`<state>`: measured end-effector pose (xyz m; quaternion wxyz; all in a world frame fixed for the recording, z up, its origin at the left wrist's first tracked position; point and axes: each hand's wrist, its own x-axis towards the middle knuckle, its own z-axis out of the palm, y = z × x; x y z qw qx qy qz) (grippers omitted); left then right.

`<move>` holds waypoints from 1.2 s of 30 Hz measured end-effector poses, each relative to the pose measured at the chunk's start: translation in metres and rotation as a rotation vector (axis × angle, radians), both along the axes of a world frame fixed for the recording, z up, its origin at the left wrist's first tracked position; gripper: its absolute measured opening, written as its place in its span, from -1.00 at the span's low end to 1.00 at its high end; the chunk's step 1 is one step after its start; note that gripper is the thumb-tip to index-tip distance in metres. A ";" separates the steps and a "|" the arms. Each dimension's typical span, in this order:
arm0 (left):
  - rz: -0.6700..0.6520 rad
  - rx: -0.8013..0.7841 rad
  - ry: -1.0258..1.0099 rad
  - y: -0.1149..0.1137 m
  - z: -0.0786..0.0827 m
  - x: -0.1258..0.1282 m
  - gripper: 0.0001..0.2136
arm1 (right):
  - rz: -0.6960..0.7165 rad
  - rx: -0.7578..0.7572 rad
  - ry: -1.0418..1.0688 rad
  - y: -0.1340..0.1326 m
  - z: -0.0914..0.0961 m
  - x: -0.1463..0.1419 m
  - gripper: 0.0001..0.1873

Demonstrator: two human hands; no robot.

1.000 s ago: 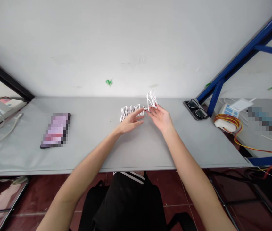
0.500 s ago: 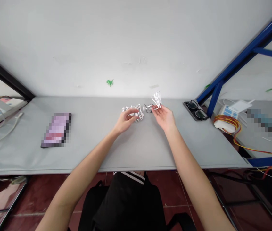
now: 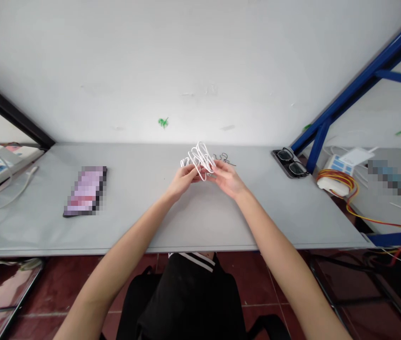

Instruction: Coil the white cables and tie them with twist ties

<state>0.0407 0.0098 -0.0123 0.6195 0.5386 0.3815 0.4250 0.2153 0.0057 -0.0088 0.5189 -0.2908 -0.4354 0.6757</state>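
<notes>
A bundle of looped white cable point(image 3: 199, 158) is held up just above the grey table point(image 3: 157, 208), far middle. My left hand point(image 3: 182, 181) pinches it from the left and my right hand point(image 3: 227, 179) grips it from the right; both hands meet at the bundle. A thin dark wire tie point(image 3: 224, 157) lies on the table just behind my right hand, apart from the cable.
A phone with a blurred screen point(image 3: 85, 190) lies at the left. Black-framed glasses point(image 3: 290, 162) rest on a dark case at the far right. Beyond the blue frame point(image 3: 349, 80) sit a white power strip and red-yellow wires point(image 3: 335, 179). White cables trail at the left edge.
My hands were apart, each with a part of the white cable. They have come together, gathering the loops into one bundle. The dark wire tie now lies uncovered on the table.
</notes>
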 end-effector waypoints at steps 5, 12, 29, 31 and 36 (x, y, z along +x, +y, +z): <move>0.155 0.011 -0.030 -0.002 0.005 0.000 -0.72 | -0.061 -0.008 -0.091 0.000 0.001 -0.001 -0.72; 0.175 -0.045 -0.171 -0.002 0.009 -0.007 -0.70 | -0.166 -0.040 -0.088 0.004 -0.006 -0.005 -0.70; 0.131 0.046 -0.061 -0.006 0.010 -0.007 -0.74 | -0.126 0.077 -0.344 -0.004 -0.011 -0.016 -0.67; 0.130 0.054 -0.056 -0.007 0.009 -0.006 -0.75 | -0.164 0.122 -0.361 -0.004 -0.013 -0.018 -0.67; 0.126 0.045 -0.101 -0.006 0.004 -0.004 -0.73 | -0.295 0.151 -0.307 -0.008 -0.013 -0.023 -0.56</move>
